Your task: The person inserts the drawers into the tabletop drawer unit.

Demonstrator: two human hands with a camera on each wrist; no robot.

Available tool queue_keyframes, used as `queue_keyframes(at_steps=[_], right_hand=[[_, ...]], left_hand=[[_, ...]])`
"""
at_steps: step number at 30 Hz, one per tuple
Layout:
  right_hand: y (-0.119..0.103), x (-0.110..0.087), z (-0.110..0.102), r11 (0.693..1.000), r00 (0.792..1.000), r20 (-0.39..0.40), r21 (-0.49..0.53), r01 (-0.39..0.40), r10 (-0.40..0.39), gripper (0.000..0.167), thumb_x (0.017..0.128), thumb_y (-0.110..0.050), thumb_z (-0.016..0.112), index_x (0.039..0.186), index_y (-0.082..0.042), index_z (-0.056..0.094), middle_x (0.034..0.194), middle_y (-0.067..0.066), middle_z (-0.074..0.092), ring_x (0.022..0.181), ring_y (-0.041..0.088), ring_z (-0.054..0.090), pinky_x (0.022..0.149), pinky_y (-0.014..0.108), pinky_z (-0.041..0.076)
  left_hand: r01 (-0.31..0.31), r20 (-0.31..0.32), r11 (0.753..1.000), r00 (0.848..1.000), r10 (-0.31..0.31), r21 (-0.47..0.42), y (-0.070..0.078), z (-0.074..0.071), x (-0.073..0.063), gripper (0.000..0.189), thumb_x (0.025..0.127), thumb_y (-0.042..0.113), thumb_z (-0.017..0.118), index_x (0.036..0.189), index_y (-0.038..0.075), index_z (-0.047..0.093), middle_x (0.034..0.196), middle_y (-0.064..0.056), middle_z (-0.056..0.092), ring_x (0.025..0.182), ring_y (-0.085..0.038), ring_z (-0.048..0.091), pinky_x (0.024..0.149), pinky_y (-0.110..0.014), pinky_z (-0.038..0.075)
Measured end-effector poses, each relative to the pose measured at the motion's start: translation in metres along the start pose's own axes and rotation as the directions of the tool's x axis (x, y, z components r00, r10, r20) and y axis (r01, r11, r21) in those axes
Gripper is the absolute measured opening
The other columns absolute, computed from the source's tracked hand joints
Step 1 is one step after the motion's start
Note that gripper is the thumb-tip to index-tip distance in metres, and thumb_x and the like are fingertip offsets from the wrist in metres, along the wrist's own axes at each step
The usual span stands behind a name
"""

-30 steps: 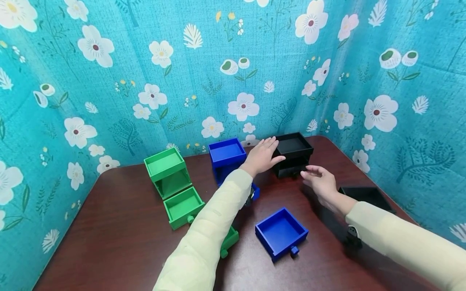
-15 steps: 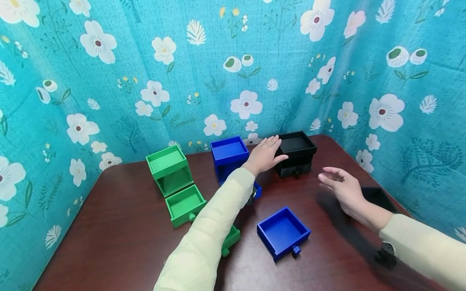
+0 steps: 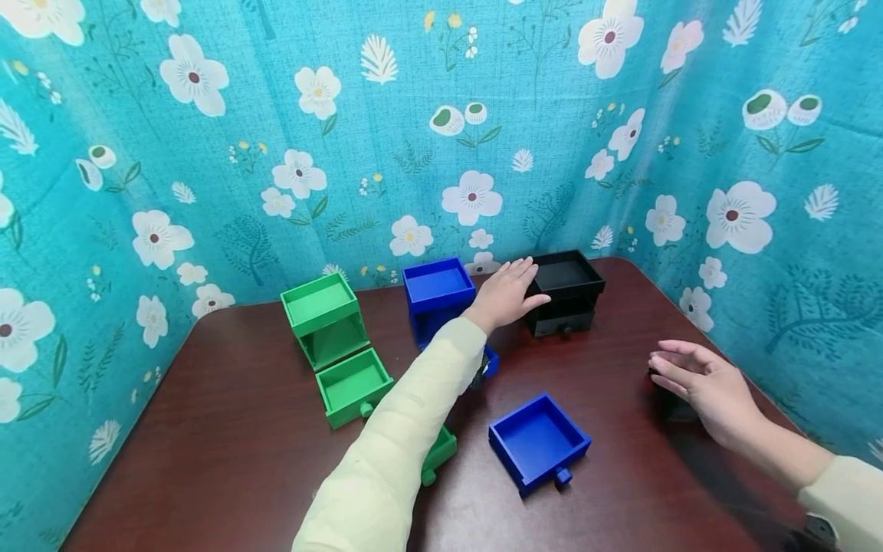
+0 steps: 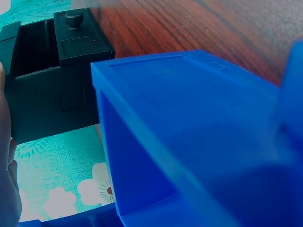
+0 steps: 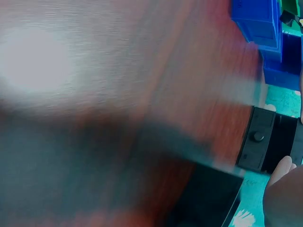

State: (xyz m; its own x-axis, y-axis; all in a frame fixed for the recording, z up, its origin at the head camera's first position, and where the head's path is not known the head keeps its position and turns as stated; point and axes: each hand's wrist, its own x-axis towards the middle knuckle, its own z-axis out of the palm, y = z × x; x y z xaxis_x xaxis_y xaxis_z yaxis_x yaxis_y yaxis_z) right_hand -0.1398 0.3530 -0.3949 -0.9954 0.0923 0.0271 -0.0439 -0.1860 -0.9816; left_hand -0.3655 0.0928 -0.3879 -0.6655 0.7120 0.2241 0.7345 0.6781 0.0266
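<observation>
In the head view my left hand [image 3: 507,294] rests with extended fingers on the left rim of the black drawer cabinet [image 3: 567,274], at the back of the table. One black drawer sits in the cabinet's lower slot, its round knob [image 3: 566,330] facing front; the space above it is bare. My right hand [image 3: 713,387] hovers with curved fingers over a loose black drawer [image 3: 676,410] at the right side. The hand hides most of that drawer. In the right wrist view the dark drawer [image 5: 206,201] lies beside the finger, with a visible gap.
A blue cabinet [image 3: 439,282] and a green cabinet [image 3: 320,300] stand along the back. A pulled-out green drawer [image 3: 355,383] and a loose blue drawer [image 3: 539,438] lie in front. My left sleeve partly covers another green drawer [image 3: 439,454]. A floral curtain [image 3: 386,153] surrounds the table.
My right hand has moved right and nearer, away from the black cabinet's lower drawer to over the loose black drawer. My left hand has stayed on the cabinet.
</observation>
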Motion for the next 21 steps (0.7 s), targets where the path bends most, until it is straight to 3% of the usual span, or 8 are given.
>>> queue_keyframes(at_steps=[7,13,17,21], right_hand=[[0.003,-0.017,-0.021,0.996,0.999,-0.003,0.082,0.032,-0.032,0.029,0.094,0.004,0.06,0.117,-0.013,0.066,0.102,0.0,0.069,0.093,0.012,0.069,0.078,0.027,0.056],[0.006,-0.031,-0.04,0.994,0.998,-0.054,0.109,0.023,-0.018,0.029,0.093,0.004,0.06,0.116,-0.014,0.067,0.104,-0.001,0.071,0.094,0.01,0.069,0.076,0.028,0.056],[0.01,-0.035,-0.047,0.997,0.989,-0.148,0.071,-0.014,0.024,0.027,0.091,-0.002,0.066,0.113,-0.017,0.067,0.104,-0.007,0.069,0.09,0.007,0.069,0.072,0.027,0.057],[0.018,-0.04,-0.05,0.998,0.959,-0.277,0.028,-0.051,0.056,0.028,0.087,-0.008,0.073,0.112,-0.018,0.068,0.107,-0.014,0.061,0.086,0.003,0.068,0.068,0.024,0.057]], left_hand=[[-0.004,0.004,1.0,1.0,0.004,0.002,0.001,0.0,0.0,0.073,0.099,0.059,0.036,0.153,0.01,0.03,0.159,-0.006,0.024,0.146,-0.016,0.018,0.116,-0.027,0.004],[-0.004,-0.003,1.0,1.0,0.004,0.006,0.001,0.001,0.001,0.074,0.099,0.059,0.035,0.153,0.009,0.03,0.158,-0.006,0.025,0.146,-0.016,0.018,0.116,-0.026,0.003],[-0.004,-0.009,1.0,1.0,0.004,0.005,-0.001,0.0,0.001,0.073,0.099,0.058,0.037,0.153,0.009,0.031,0.158,-0.006,0.025,0.145,-0.017,0.019,0.116,-0.026,0.004],[-0.004,0.0,1.0,1.0,0.004,0.004,0.0,0.0,0.0,0.073,0.099,0.058,0.036,0.153,0.009,0.03,0.158,-0.006,0.025,0.146,-0.017,0.018,0.116,-0.027,0.003]])
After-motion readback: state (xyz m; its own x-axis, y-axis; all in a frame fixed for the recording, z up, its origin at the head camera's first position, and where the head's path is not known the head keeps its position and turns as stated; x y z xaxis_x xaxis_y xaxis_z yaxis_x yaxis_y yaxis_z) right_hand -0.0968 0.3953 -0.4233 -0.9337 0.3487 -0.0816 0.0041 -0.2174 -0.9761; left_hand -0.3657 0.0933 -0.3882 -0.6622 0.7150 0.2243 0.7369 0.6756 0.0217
